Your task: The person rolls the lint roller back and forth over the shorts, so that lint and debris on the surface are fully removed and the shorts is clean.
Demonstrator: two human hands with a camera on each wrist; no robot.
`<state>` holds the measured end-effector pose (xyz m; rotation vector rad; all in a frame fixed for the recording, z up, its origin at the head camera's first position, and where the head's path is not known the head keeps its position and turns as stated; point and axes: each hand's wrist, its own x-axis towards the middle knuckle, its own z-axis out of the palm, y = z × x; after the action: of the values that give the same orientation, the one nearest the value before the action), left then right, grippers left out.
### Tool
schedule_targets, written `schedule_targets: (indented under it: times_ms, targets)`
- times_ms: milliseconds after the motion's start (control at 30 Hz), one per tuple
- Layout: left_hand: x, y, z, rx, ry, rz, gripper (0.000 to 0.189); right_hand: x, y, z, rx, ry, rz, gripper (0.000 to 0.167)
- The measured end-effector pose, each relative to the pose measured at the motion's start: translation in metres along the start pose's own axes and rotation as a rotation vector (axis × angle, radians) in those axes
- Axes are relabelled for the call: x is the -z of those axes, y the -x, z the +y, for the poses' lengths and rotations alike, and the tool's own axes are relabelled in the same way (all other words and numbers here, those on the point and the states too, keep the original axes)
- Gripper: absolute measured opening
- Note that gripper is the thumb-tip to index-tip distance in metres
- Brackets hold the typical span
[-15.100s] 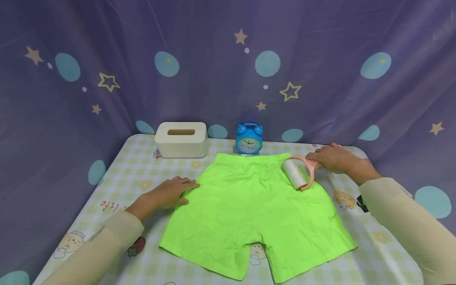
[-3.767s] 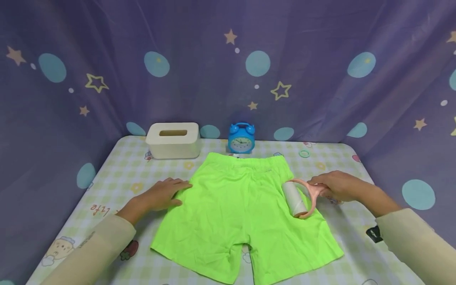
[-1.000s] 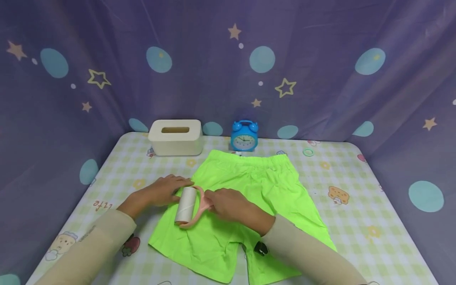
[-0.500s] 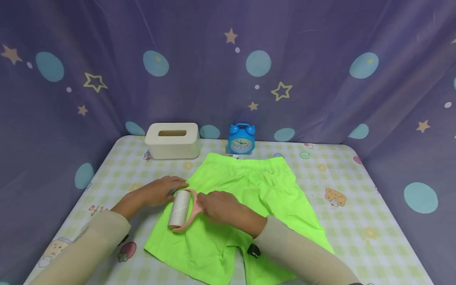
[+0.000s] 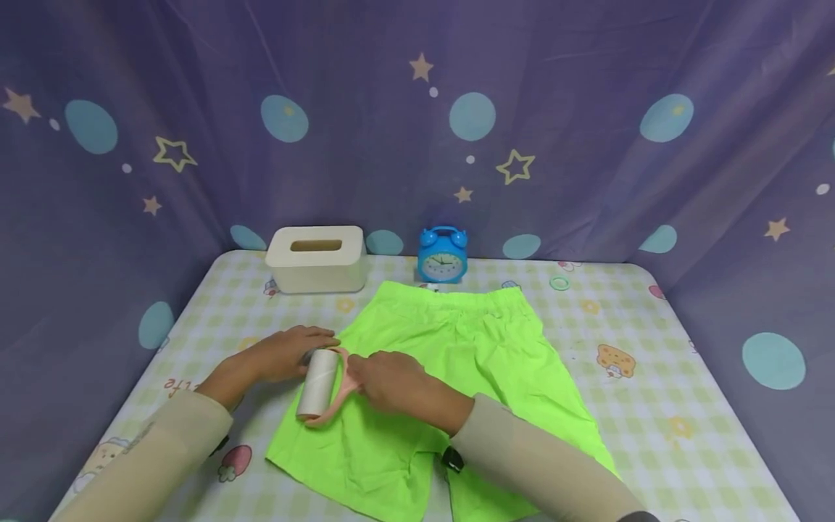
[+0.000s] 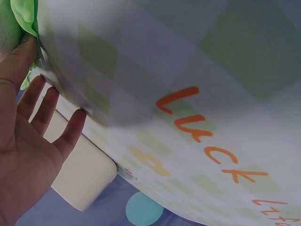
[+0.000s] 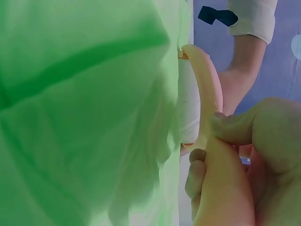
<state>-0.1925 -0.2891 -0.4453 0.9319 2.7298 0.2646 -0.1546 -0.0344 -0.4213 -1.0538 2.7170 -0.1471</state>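
Neon-green shorts (image 5: pixel 470 370) lie spread flat, waistband at the far side. My right hand (image 5: pixel 394 382) grips the pink handle of a lint roller (image 5: pixel 318 384), whose white roll sits on the left edge of the shorts. In the right wrist view, the thumb and curled fingers wrap the handle (image 7: pixel 225 183). Beside the roll, my left hand (image 5: pixel 287 354) rests at the left side of the shorts. The left wrist view has its fingers (image 6: pixel 70 132) spread and fairly straight on the tablecloth, the thumb touching the green fabric. The roll partly hides the left thumb in the head view.
A cream tissue box (image 5: pixel 316 268) stands at the back left, with a blue alarm clock (image 5: pixel 442 257) to its right. A small green ring (image 5: pixel 559 283) lies at the back right. The checked tablecloth (image 5: pixel 652 420) shows around the shorts; a purple curtain (image 5: pixel 365 174) surrounds the table.
Over the longer span, my right hand has brought the lint roller from the right side of the shorts across to the left. Lately it has slid slightly further left. My left hand stays nearly in place.
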Motion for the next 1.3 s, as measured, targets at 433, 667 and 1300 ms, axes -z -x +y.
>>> schedule_targets:
  times_ms: [433,667,1300]
  targets:
    - [-0.003,-0.001,0.001,-0.013,-0.018,0.029,0.058,-0.019,0.001,0.018,0.038,-0.086,0.046,0.014]
    - [-0.002,-0.003,0.003,0.052,0.009,-0.039,0.065,-0.024,0.010,0.025,0.036,-0.106,0.063,0.017]
    - [0.000,-0.003,0.009,0.128,-0.038,-0.120,0.069,-0.024,0.057,0.057,0.022,-0.189,0.075,0.017]
